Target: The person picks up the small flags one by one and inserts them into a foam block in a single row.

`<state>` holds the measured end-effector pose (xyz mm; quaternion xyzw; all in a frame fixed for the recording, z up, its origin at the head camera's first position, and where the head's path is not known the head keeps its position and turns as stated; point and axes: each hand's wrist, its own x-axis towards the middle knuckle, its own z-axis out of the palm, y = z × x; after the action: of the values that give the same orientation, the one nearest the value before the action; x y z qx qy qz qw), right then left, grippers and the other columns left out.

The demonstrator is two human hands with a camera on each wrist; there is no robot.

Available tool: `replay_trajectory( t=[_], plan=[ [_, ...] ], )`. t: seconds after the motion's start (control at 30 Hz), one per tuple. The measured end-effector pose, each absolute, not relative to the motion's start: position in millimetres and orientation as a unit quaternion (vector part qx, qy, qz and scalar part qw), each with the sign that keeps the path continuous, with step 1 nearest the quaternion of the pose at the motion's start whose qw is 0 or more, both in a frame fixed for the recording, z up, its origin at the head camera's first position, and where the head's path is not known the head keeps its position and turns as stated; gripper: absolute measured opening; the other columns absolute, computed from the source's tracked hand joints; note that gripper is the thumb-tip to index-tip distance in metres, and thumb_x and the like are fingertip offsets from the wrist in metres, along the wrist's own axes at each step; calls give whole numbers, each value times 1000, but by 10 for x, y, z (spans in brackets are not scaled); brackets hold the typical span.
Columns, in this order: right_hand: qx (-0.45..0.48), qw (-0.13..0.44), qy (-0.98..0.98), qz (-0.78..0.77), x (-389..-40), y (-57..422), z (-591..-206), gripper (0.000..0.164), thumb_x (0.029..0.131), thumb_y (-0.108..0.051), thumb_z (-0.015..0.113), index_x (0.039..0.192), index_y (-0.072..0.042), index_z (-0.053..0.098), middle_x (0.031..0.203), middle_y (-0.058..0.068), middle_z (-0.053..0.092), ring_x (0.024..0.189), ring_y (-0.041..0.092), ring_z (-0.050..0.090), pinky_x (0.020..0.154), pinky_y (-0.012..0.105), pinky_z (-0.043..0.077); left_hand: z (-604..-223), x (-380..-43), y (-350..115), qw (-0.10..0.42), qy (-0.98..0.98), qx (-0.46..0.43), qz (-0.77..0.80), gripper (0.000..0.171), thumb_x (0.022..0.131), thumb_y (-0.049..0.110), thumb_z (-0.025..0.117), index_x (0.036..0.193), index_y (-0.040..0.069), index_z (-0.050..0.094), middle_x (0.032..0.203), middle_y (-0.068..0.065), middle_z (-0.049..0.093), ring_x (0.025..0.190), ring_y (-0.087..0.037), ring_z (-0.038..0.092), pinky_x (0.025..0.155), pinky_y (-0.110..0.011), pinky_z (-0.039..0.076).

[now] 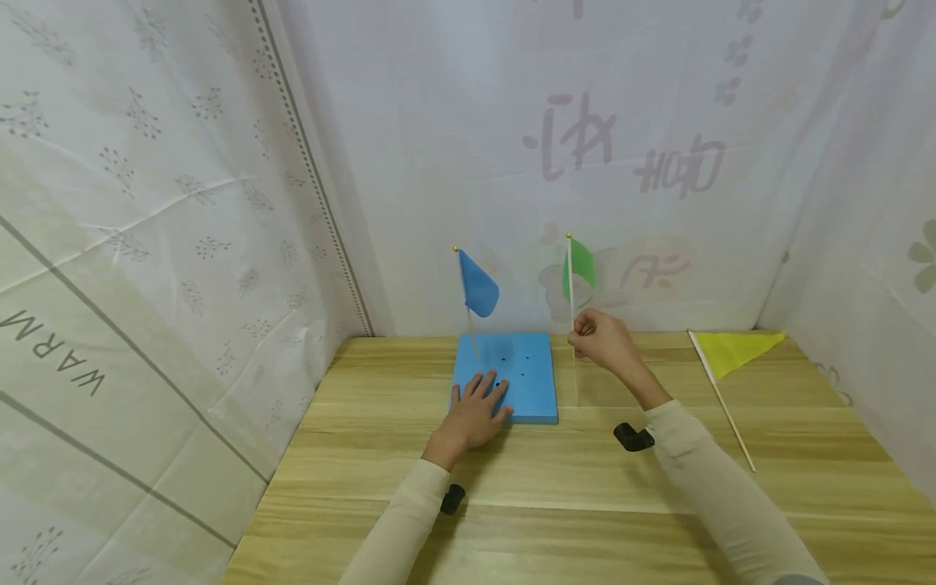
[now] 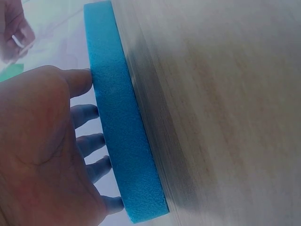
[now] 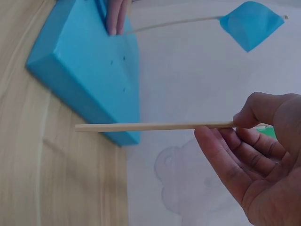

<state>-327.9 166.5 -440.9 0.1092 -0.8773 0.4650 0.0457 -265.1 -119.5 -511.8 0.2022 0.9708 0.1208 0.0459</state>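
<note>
Cloth (image 1: pixel 453 162), pale and printed, behind and at both sides. Table (image 1: pixel 541 504), wood-grained. Block (image 1: pixel 539 398), blue, flat on the table near its back edge. Left hand (image 1: pixel 471 418), fingers spread, tips resting on the block; grip apart. Right hand (image 1: pixel 608 340), right of the block; grip together, thumb and fingers pinching the green flag's stick. Yellow flag (image 1: pixel 724 353), lying on the table, far right. Green flag (image 1: pixel 582 264), held upright just right of the block, bare lower end free. Blue flag (image 1: pixel 478 284), standing in the block, slightly tilted. Holes (image 1: pixel 522 374), small, dark, in the block's top.
</note>
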Motion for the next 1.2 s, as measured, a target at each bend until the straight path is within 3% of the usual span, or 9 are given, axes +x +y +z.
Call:
replay_trajectory(
  t=[0.23,0.47,0.63,1.2],
  plan=[
    [117,48,-872,473,-3364,1469,-4329,10,98,-12,65,101,-2,64,99,17,72,85,35,79,73,38,68,-5094,-2645,-1195,47,971,201,121,60,114,45,48,168,19,39,177,-10,27,165,-38,23,128,-73,19],
    [127,59,-870,472,-3439,1312,-4280,10,99,-14,65,102,-4,64,100,16,72,88,35,79,74,38,67,-5101,-2649,-1179,55,973,193,116,60,114,47,46,168,21,39,178,-9,26,165,-37,22,128,-73,18],
    [131,75,-872,465,-3498,1200,-4260,10,98,-15,65,103,-6,66,100,15,75,83,26,79,70,33,66,-5093,-2645,-1179,56,973,191,118,60,114,47,47,167,21,40,178,-9,26,165,-37,22,128,-73,18],
    [155,97,-866,465,-3591,897,-4175,6,99,-14,69,100,-8,66,99,14,78,83,27,79,72,39,63,-5117,-2663,-1183,52,974,190,111,60,114,47,47,167,20,40,178,-8,27,165,-36,23,128,-73,20]
  ],
)
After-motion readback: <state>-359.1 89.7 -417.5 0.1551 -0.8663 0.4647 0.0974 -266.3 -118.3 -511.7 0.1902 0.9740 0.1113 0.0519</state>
